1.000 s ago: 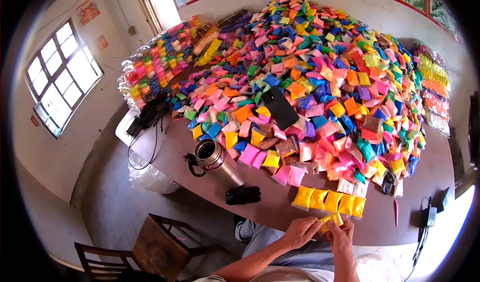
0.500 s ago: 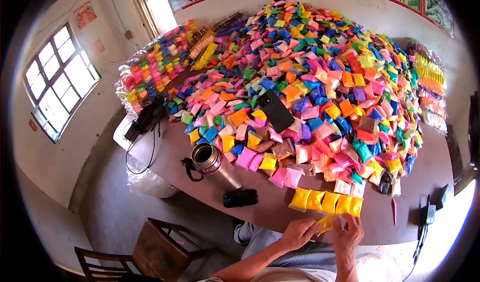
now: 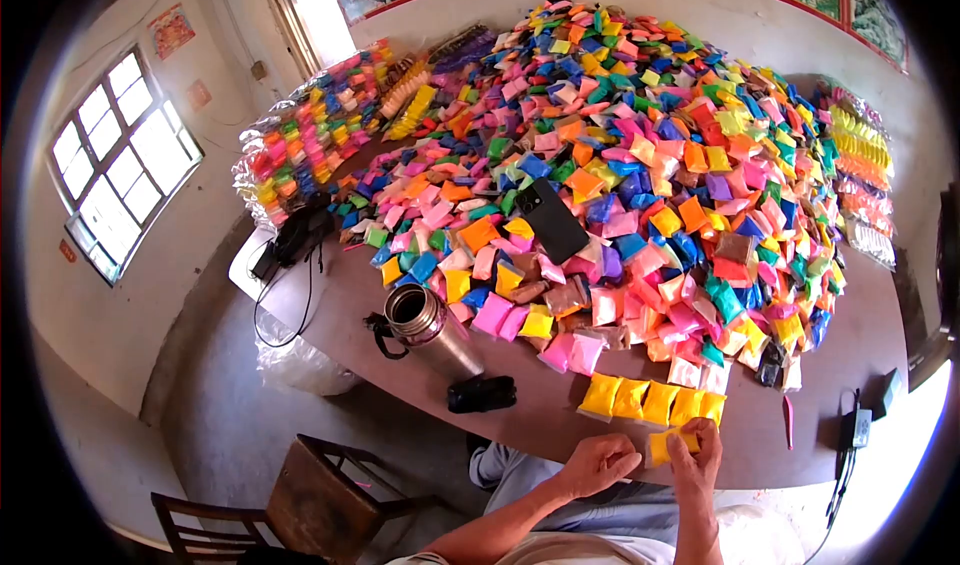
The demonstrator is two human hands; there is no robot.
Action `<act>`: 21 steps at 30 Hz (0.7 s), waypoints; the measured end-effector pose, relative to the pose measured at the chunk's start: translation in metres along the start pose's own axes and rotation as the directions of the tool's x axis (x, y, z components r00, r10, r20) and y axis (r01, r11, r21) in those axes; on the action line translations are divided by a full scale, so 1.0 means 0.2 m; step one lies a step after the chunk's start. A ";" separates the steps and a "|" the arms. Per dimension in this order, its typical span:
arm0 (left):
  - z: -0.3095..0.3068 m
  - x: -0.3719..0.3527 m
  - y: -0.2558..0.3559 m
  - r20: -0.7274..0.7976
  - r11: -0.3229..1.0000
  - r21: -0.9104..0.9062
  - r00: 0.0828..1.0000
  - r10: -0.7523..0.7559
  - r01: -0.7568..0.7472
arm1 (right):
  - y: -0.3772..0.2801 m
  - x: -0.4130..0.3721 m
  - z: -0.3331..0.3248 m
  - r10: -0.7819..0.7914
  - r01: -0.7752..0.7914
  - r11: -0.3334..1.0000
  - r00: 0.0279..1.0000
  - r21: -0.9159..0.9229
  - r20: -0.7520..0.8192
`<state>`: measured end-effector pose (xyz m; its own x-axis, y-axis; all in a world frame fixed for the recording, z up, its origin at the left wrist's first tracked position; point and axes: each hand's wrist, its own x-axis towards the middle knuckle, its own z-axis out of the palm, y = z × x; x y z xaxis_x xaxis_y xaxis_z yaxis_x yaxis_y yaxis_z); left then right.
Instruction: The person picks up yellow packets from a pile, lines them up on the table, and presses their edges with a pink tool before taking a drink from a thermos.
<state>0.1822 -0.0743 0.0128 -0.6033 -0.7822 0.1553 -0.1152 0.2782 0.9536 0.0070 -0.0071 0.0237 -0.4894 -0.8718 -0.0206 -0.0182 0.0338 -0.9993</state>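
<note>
A row of several yellow packets [image 3: 645,401] lies near the table's front edge. Just below its right end, my right hand [image 3: 696,452] pinches a separate yellow packet [image 3: 664,446] by its right part. My left hand [image 3: 598,465] is to the left of that packet, apart from it, with its fingers curled and pressed together; what they hold, if anything, is too small to make out. Beyond the row rises a large heap of coloured packets [image 3: 640,215], with a black phone [image 3: 552,221] lying on it.
An open steel flask [image 3: 435,340] and a black object [image 3: 481,395] stand left of the row on the table [image 3: 540,405]. A red tool [image 3: 788,423] and a black adapter [image 3: 855,430] lie to the right. A wooden chair [image 3: 322,495] is at lower left.
My left hand has let go of the separate yellow packet and moved slightly left. My right hand still holds the packet, which now lies flatter and a little nearer the row.
</note>
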 end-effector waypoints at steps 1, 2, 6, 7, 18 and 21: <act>0.00 0.00 0.00 -0.032 0.999 -0.054 0.999 0.003 -0.005 | -0.08 -0.02 0.02 -0.001 0.001 1.000 1.000 -0.001 0.000; 0.00 0.01 0.00 -0.032 0.998 -0.055 0.999 0.005 -0.007 | -0.17 -0.04 0.05 0.005 -0.009 0.997 0.999 0.075 0.053; -0.01 0.01 -0.02 0.031 0.996 0.075 0.999 -0.040 0.038 | -0.21 -0.03 0.10 0.013 -0.032 0.989 0.991 0.141 0.137; -0.01 0.01 -0.02 0.023 0.996 0.084 0.999 -0.029 0.027 | -0.20 -0.03 0.09 0.012 -0.032 0.989 0.990 0.142 0.138; 0.01 0.01 -0.06 0.048 0.994 0.109 0.999 0.004 -0.009 | -0.10 0.02 0.07 0.151 -0.270 0.901 0.930 0.340 0.336; 0.02 0.03 -0.05 0.023 0.996 0.087 1.000 -0.013 0.011 | -0.08 0.02 0.08 0.149 -0.252 0.920 0.933 0.301 0.326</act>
<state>0.1775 -0.0796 0.0026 -0.6197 -0.7727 0.1374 -0.1895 0.3172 0.9292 0.0202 -0.0186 0.0384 -0.1748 -0.9682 -0.1790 0.3689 0.1041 -0.9236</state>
